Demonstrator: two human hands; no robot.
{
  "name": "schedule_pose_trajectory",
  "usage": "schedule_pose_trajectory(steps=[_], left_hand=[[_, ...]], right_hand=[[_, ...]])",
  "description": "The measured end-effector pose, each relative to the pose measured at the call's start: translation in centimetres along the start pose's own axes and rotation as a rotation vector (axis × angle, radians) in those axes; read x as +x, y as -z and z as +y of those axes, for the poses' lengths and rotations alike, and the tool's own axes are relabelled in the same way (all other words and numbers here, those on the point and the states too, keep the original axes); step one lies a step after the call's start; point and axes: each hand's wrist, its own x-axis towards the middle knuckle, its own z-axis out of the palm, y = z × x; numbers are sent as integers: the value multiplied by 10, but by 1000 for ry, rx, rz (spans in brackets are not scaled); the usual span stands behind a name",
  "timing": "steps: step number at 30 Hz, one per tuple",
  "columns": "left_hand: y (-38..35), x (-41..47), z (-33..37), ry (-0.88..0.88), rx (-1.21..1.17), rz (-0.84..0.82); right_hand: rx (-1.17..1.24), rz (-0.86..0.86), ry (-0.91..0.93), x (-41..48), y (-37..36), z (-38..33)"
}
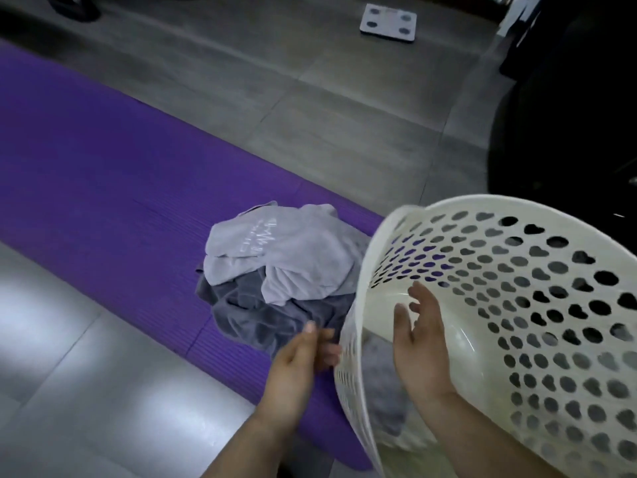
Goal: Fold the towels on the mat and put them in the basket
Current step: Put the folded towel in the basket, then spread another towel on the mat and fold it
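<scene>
Head view: towel pile [275, 267] sits on mat [103, 167] just left of tipped basket [366, 263], left hand [296, 363] nearer, relaxed, empty; right hand [420, 343] loose-fingered inside basket.

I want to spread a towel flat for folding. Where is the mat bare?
The mat is bare left of and beyond the towels, out to the floor. Right of the towels it is crowded: the tipped basket, the left hand and the right hand.
</scene>
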Motion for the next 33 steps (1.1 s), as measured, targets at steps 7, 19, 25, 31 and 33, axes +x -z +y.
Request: schedule_pose_trajectory(steps=[7,19,25,31,33], left_hand=[[41,10,53,167,499,41],[7,167,61,-70,1052,-67],[27,156,79,-264,1404,136],[47,96,162,-278,921,102],[49,69,200,-281,726,38]], right_hand=[[159,-222,-275,-27,-3,-108],[-123,-332,-201,-30,-27,-83],[-113,-364,-198,-28,-12,-85],[-157,-425,-314,-33,8,-97],[-140,-438,-342,-41,23,-109]])
